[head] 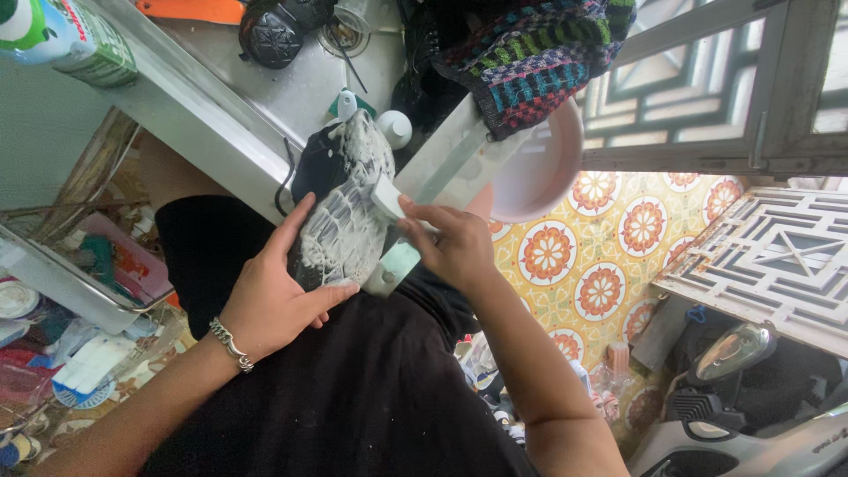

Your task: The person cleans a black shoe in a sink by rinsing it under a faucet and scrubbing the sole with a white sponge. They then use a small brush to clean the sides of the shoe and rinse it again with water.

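A black shoe (340, 212), covered in white soap foam, rests against the edge of a steel sink counter (221, 124). My left hand (274, 296), with a metal bracelet (231, 344) on the wrist, lies flat on the shoe's side and holds it steady. My right hand (455, 243) grips a scrubbing brush (387, 199) with a white head and a pale green handle. The brush head is pressed on the foamy upper of the shoe. My black clothing fills the lower middle of the view.
A pink basin (543, 168) and a multicoloured knitted cloth (530, 53) sit beside the sink. A green and white bottle (62, 35) stands at top left. A patterned tile floor (601, 256), a white lattice panel (777, 256) and a scooter (751, 415) are on the right.
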